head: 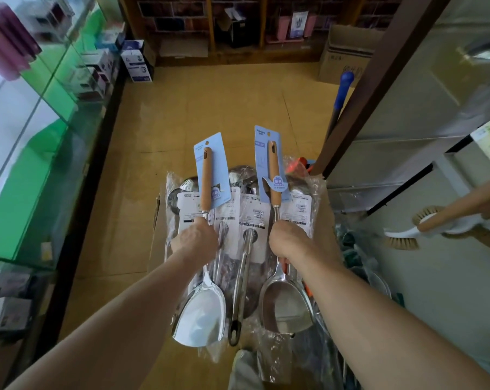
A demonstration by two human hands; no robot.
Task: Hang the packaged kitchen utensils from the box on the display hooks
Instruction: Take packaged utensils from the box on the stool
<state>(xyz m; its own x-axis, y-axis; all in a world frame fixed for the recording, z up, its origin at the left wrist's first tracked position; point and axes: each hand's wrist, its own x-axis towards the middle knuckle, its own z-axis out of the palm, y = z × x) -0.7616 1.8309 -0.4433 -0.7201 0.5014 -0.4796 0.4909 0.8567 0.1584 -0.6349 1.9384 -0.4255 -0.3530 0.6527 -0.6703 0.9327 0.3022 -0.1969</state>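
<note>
Left hand (197, 239): our fingers clamp the neck of a steel spatula with wooden handle (200, 316).
Right hand (287, 239): our fingers clamp a second such spatula (287, 308).
Position: both held over the brown cardboard box (156, 240) of plastic-bagged steel ladles (245, 266).
Labels: pale blue backing cards (220, 164), print unreadable.
Room: tan floor (196, 102), green glass shelves (55, 88) to our left.

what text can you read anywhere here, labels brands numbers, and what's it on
Nothing is sharp enough to quote.
Left blue card, on the left spatula: print blurred.
Right blue card, on the right spatula: top line and badge blurred.
White labels on the bagged utensils: too small.
Cardboard box at top right: markings blurred.
</note>
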